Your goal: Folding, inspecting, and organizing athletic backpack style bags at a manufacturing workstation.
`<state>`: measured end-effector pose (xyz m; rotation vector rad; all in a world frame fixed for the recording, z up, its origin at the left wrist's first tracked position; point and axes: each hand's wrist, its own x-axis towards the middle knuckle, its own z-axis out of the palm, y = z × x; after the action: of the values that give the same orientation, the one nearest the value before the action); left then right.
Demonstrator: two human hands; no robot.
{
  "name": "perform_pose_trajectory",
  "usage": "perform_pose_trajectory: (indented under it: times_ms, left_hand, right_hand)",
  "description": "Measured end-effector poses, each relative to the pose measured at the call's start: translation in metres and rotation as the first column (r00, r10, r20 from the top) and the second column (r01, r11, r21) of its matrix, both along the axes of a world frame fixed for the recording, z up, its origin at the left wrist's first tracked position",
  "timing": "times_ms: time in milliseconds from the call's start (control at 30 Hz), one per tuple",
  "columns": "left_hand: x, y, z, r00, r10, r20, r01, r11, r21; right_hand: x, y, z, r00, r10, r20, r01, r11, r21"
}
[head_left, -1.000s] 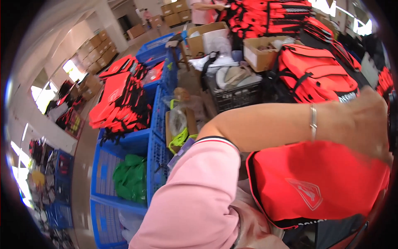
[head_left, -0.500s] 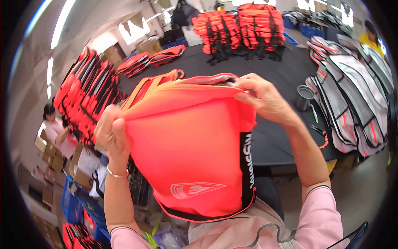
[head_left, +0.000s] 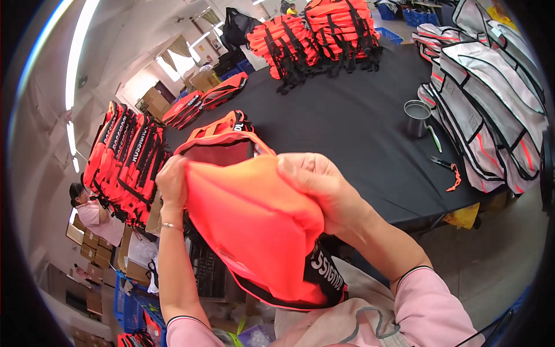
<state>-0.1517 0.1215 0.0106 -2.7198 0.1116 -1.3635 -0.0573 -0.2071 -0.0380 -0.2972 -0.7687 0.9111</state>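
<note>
An orange-red fabric bag [head_left: 248, 214] with black trim and white lettering hangs between my hands at the near edge of the table. My left hand [head_left: 172, 182] is closed on the left end of its upper edge. On the right, my right hand [head_left: 318, 179] pinches the fabric, thumb on top, and folds bunch beneath it. The mouth of the bag gapes a little behind the raised panel, showing a dark lining. Straps of the same orange lie just beyond it on the black table [head_left: 347, 127].
Orange bags are stacked at the left [head_left: 121, 156] and at the back [head_left: 341, 34]. Grey bag panels [head_left: 485, 110] cover the right side, beside a metal cup [head_left: 417, 118], a green-handled tool [head_left: 435, 139] and thread snips [head_left: 442, 162]. A person in pink [head_left: 98, 217] stands beyond the left stack.
My right hand has come down and inward, so the front panel, stretched flat before, now sags in folds. The bag's mouth shows wider. My view has shifted, too.
</note>
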Motion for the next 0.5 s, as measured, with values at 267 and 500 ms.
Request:
perform_pose_trajectory:
  times_ms: [267,500]
  left_hand:
    - [0.021,-0.169,0.068,0.658,-0.605,-0.449,0.256,0.74,-0.622]
    - [0.023,-0.165,0.088,0.405,-0.609,-0.682,-0.315,0.607,-0.73]
  right_hand:
    - [0.04,0.015,0.012,0.983,-0.159,0.094,0.153,0.986,0.063]
    - [0.048,-0.01,-0.009,0.856,-0.325,0.402,0.423,0.887,-0.183]
